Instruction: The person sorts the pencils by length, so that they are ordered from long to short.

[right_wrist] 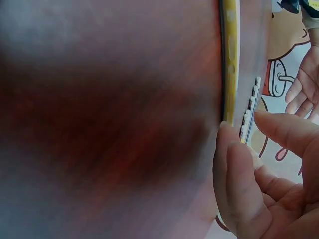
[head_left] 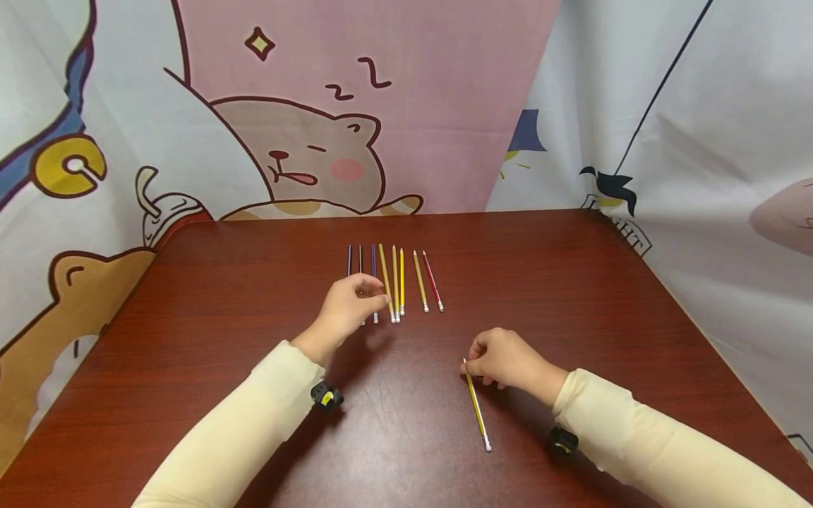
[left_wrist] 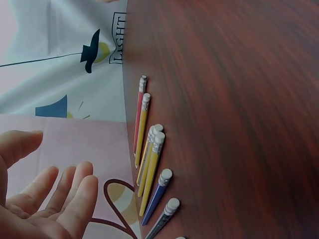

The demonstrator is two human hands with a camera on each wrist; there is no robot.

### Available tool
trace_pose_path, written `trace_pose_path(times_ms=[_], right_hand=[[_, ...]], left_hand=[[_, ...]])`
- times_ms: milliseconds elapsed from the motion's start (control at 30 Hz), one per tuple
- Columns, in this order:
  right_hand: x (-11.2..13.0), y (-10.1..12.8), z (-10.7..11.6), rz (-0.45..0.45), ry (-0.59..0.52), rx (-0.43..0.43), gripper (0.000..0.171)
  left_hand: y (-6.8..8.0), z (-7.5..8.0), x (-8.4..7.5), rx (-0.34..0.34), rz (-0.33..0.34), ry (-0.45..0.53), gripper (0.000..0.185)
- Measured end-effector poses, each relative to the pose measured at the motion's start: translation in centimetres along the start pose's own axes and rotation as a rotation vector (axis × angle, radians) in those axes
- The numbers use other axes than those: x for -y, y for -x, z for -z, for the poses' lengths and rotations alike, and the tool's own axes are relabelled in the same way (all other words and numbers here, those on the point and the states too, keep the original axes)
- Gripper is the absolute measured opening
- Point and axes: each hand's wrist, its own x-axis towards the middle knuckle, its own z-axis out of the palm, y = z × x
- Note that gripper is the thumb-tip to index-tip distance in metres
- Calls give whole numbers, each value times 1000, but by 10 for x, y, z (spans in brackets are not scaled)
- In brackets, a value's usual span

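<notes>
A yellow pencil with a white eraser lies in front of my right hand. My right fingertips are right at its far end. In the right wrist view, the yellow pencil meets the fingertips, with the thumb apart from them. My left hand hovers over the left part of a row of pencils. The left wrist view shows its fingers loosely spread and holding nothing. In the row are blue, black, several yellow and one red pencil, side by side, erasers toward me. The left hand partly hides the blue and black ones.
A dark red-brown wooden table carries everything. Behind it and along both sides hangs a printed cloth with cartoon animals. Each sleeve cuff has a small black device at the wrist.
</notes>
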Motion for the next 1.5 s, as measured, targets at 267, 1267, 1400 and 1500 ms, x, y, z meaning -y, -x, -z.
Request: trace_pose_path(times_ms=[267, 1267, 1400, 1500], right_hand=[[-2, 9, -8, -12, 55, 2, 25], [0, 20, -13, 12, 133, 22, 21], [0, 18, -13, 25, 149, 27, 20], [0, 17, -12, 45, 159, 28, 18]], left_hand=[[2, 5, 1, -4, 0, -89, 30], [1, 12, 12, -39, -14, -137, 30], [0, 14, 13, -29, -2, -138, 31], [0, 16, 13, -24, 10, -133, 33]])
